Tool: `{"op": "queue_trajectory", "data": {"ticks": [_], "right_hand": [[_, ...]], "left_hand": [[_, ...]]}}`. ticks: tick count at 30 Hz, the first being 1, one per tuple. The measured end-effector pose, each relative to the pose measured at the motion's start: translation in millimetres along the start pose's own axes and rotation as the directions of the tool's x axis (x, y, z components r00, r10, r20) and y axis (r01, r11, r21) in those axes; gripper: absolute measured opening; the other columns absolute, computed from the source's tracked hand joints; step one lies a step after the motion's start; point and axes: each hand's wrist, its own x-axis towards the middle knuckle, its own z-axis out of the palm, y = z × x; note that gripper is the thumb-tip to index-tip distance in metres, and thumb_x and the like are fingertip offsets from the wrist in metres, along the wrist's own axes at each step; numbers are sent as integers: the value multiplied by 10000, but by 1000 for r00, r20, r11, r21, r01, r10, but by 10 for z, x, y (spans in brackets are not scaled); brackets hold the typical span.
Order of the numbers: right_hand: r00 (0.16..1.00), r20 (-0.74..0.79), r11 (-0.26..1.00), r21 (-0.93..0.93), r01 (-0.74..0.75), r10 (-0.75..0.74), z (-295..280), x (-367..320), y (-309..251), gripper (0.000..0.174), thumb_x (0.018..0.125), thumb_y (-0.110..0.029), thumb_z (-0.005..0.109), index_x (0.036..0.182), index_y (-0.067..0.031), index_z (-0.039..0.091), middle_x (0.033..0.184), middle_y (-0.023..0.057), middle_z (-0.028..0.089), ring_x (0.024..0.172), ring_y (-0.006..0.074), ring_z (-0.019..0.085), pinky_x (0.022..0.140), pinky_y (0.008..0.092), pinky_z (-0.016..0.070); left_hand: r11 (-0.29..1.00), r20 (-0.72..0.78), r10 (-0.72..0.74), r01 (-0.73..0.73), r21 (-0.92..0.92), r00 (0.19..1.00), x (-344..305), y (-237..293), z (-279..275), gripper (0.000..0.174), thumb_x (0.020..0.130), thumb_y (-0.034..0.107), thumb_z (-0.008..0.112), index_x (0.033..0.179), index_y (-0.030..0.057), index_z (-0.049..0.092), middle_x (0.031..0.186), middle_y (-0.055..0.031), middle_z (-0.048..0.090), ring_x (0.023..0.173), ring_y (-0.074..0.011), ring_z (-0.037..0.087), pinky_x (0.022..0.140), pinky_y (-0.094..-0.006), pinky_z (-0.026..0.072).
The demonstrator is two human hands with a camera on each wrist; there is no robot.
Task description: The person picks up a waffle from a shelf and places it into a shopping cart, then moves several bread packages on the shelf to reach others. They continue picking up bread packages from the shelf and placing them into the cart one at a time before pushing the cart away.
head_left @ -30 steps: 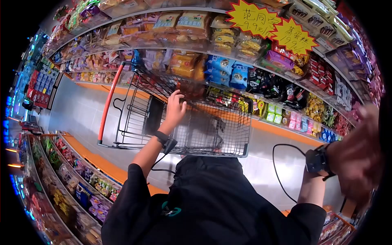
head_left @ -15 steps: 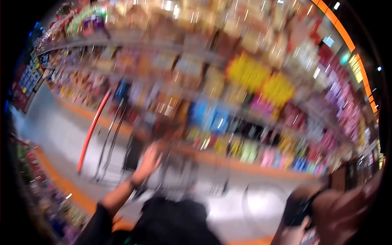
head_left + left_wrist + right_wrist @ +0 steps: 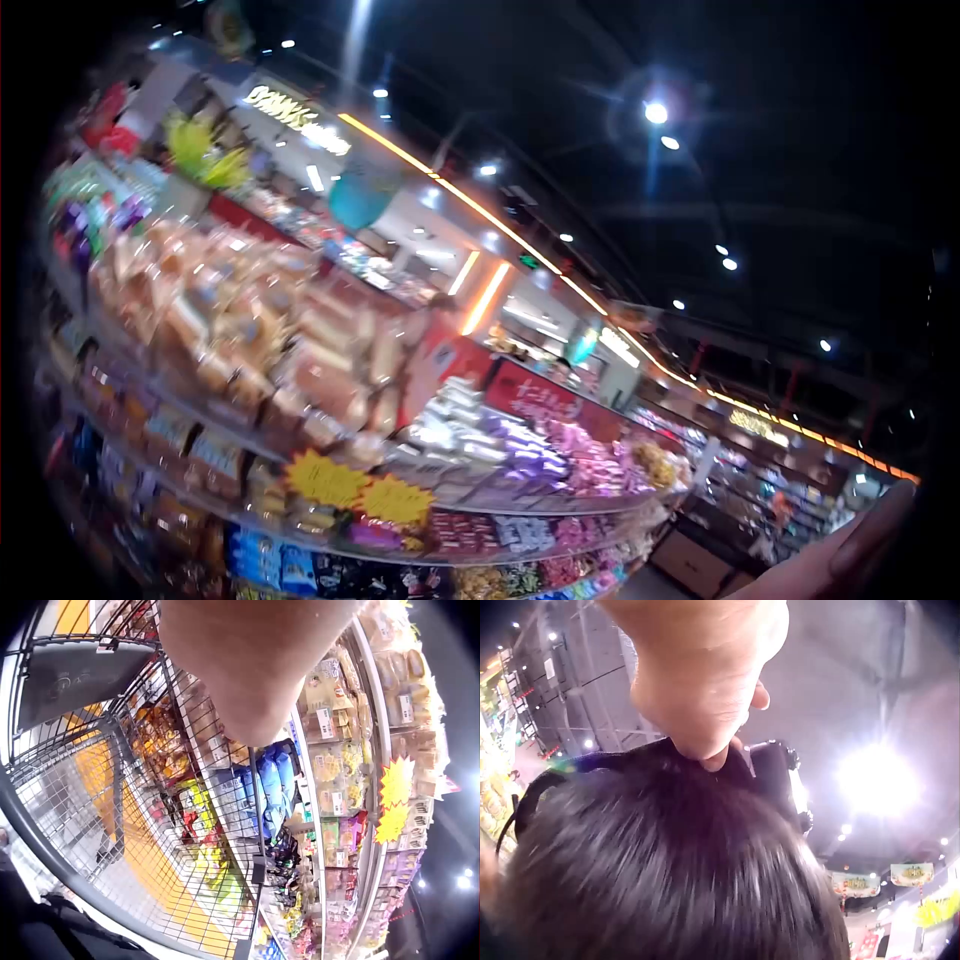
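In the right wrist view my right hand (image 3: 705, 682) is up at the top of my head, its bent fingers gripping a black head mount (image 3: 769, 769) above dark hair. Part of that hand (image 3: 830, 560) shows blurred at the lower right of the head view. The left hand (image 3: 251, 660) fills the top of the left wrist view, over the black wire shopping cart (image 3: 45, 840) and beside its far rim. Its fingers are hidden, so what it touches cannot be seen. The cart and left hand are outside the head view.
Shelves of packaged bread and snacks (image 3: 230, 310) run beside the cart, with yellow price signs (image 3: 325, 480) on them. Blue packets (image 3: 277, 780) stand just past the cart's rim. A dark ceiling with lamps (image 3: 655, 112) and lit shop counters lie beyond.
The head view has swung upward from cart and floor to upper shelves and ceiling, leaving the cart and left hand out of it. My right hand has shifted low in that view.
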Motion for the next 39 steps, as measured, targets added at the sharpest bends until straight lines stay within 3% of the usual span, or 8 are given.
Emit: {"op": "queue_trajectory", "data": {"ticks": [6,9,21,28,31,33,37,39], "right_hand": [[998,-23,997,-34,-63,62,59,-400,211,310,894,-114,590,1179,-9,527,1010,162,627,762,178,633,635,272,512],[998,32,998,-32,-55,56,219,-440,376,304,894,-112,591,1175,-12,530,995,157,632,758,174,632,629,269,510],[995,11,972,214,97,-102,661,-180,700,283,894,-107,597,1158,-24,541,935,137,653,744,159,625,605,256,499],[968,-169,594,766,246,-183,1665,-223,281,270,894,-103,600,1149,-30,548,899,126,666,735,150,622,592,249,493],[942,261,160,941,-297,212,2533,-641,-179,281,867,-25,607,1144,-22,562,900,129,669,717,121,623,603,235,491],[814,557,71,817,-573,162,3069,-958,-365,248,880,-94,617,1105,0,573,919,144,669,681,135,633,624,253,505],[639,731,379,677,-631,-240,4147,-1509,-608,347,876,-214,643,1119,18,555,976,150,657,840,223,654,703,328,523],[682,709,445,677,-586,-180,4729,-1776,-698,454,831,-240,682,1163,26,527,947,169,658,843,289,653,736,370,512]], "left_hand": [[995,-113,-5,16,95,994,-513,-180,-216,262,740,72,627,962,15,500,997,-211,515,1009,-396,507,906,-423,412],[963,-15,-268,268,-26,963,-700,109,-116,260,722,46,625,948,15,500,1021,-222,500,1044,-408,496,915,-438,405],[997,-52,-83,83,5,995,520,389,268,256,774,26,614,1005,-10,511,1150,-241,507,1119,-411,481,954,-450,391],[990,-139,-138,136,-30,981,1531,934,235,281,776,25,627,1029,-12,509,1150,-233,520,1091,-409,500,938,-433,413],[1000,-176,9,-5,26,984,1896,926,333,305,780,41,623,1061,-2,512,1096,-217,551,1047,-409,517,903,-439,429],[994,-157,-41,57,94,987,2101,1040,362,298,803,86,611,1081,8,540,1048,-189,583,1018,-380,540,882,-437,437],[976,-106,-127,143,164,986,2422,1104,501,371,813,135,636,1164,58,546,1087,-166,589,999,-366,563,874,-427,459],[975,-146,-106,132,177,984,2575,1060,616,419,794,143,656,1187,67,529,1089,-142,583,1016,-351,552,879,-419,458]]}}
